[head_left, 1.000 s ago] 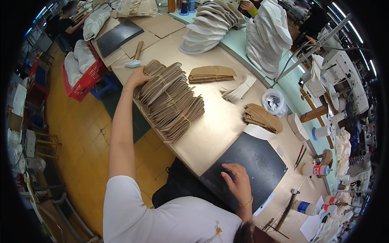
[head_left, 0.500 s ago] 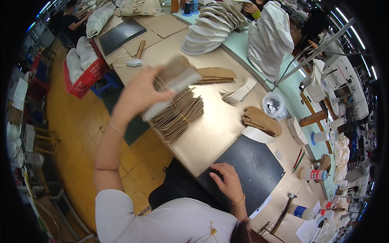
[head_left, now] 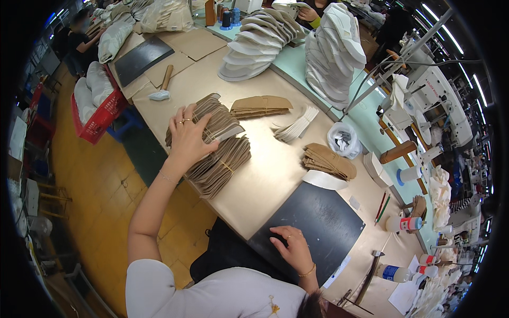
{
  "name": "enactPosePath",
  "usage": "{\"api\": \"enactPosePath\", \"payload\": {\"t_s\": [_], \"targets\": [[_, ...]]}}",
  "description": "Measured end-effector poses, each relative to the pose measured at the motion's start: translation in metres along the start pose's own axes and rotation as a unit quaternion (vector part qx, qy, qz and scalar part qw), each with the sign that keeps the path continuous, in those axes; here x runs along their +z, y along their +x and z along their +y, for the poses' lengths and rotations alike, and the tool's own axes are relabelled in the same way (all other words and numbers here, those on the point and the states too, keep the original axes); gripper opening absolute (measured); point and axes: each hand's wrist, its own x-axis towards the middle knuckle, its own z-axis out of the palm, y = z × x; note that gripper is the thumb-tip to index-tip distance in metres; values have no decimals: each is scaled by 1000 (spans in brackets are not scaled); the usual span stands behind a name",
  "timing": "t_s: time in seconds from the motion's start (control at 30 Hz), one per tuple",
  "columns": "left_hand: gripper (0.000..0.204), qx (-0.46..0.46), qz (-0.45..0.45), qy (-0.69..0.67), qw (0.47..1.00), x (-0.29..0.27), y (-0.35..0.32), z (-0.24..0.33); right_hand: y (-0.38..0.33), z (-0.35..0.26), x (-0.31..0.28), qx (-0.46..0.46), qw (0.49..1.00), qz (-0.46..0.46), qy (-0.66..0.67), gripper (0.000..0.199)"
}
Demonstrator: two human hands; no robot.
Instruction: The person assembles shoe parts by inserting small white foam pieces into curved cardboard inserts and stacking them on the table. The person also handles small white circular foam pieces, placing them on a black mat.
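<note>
My left hand [head_left: 188, 139] lies over a banded bundle of brown and grey cut pieces [head_left: 218, 117], its fingers and thumb gripping the sides. This bundle sits on the table right beside a second banded bundle of brown pieces [head_left: 225, 164]. My right hand [head_left: 291, 246] rests on the black mat [head_left: 318, 212], thumb apart from loosely bent fingers, with nothing in it. Farther back lie a flat stack of tan pieces [head_left: 261, 105] and a fan of white strips [head_left: 297, 124]. Beyond the mat is another tan bundle [head_left: 328, 160] next to a white curved piece [head_left: 324, 180].
A hammer [head_left: 160, 94] lies at the table's far left. Tall stacks of white shaped pieces [head_left: 260, 47] stand at the back. A plastic bag-lined tub [head_left: 343, 139], pencils [head_left: 382, 206], bottles [head_left: 395, 273] and another hammer [head_left: 368, 275] are on the right. A red basket [head_left: 98, 114] stands left.
My left hand has brought the lifted bundle down onto the table beside the other brown bundle. My right hand stays on the mat. The whole view has shifted slightly.
</note>
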Motion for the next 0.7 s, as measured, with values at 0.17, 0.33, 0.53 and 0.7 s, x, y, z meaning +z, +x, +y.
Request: {"api": "enactPosePath", "payload": {"t_s": [0.17,0.33,0.53,0.7], "targets": [[77,-49,-62,-50,996,5,8,-14,4,-7,6,-13,1000,-11,8,24],[81,-41,-86,-25,995,11,14,-23,11,-7,3,-28,1000,-10,0,24],[87,-37,-120,-7,992,12,11,-19,4,-8,6,-22,1000,-11,-1,23],[91,-13,-94,-1,995,-8,20,9,-3,-4,0,-4,1000,-2,1,23]]}}
